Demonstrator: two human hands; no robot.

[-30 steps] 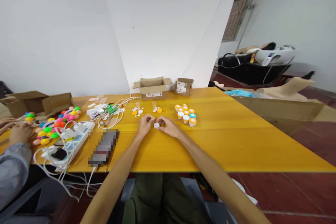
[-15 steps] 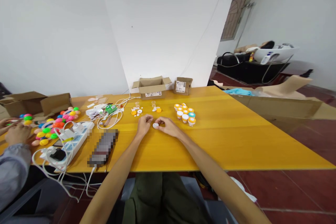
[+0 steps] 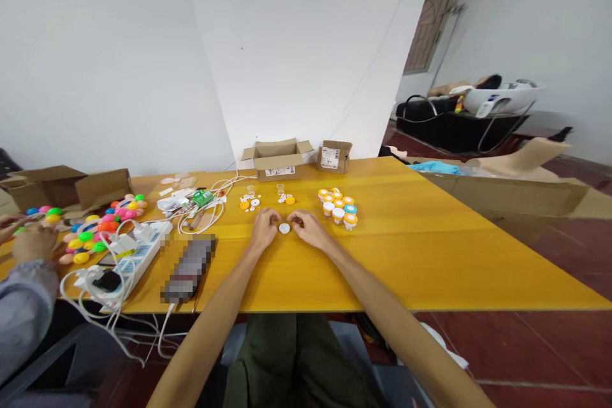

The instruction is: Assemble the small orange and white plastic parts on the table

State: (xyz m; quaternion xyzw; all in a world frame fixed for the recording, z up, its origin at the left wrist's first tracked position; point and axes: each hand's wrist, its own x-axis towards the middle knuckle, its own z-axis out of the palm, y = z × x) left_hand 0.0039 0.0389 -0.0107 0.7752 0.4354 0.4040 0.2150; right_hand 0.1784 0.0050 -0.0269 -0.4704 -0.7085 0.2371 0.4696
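My left hand (image 3: pixel 264 230) and my right hand (image 3: pixel 308 229) rest on the yellow table (image 3: pixel 430 248), fingers curled inward, fingertips almost meeting. A small white round cap (image 3: pixel 284 227) lies on the table between the two sets of fingertips. I cannot tell whether either hand pinches anything small. Just beyond my right hand stands a cluster of small jars (image 3: pixel 338 204) with orange, white and teal lids. Beyond my left hand lie small white and orange pieces (image 3: pixel 251 203), and further pieces (image 3: pixel 285 198) lie next to them.
Two open cardboard boxes (image 3: pixel 278 159) stand by the wall. A power strip with white cables (image 3: pixel 129 254) and a dark blurred object (image 3: pixel 188 268) lie to the left. Another person's hand (image 3: pixel 33 241) is at the far left among colourful plastic balls (image 3: pixel 93 231).
My right hand has drawn back slightly from the white cap, which now lies between both hands. The other person's hand at the left has shifted a little.
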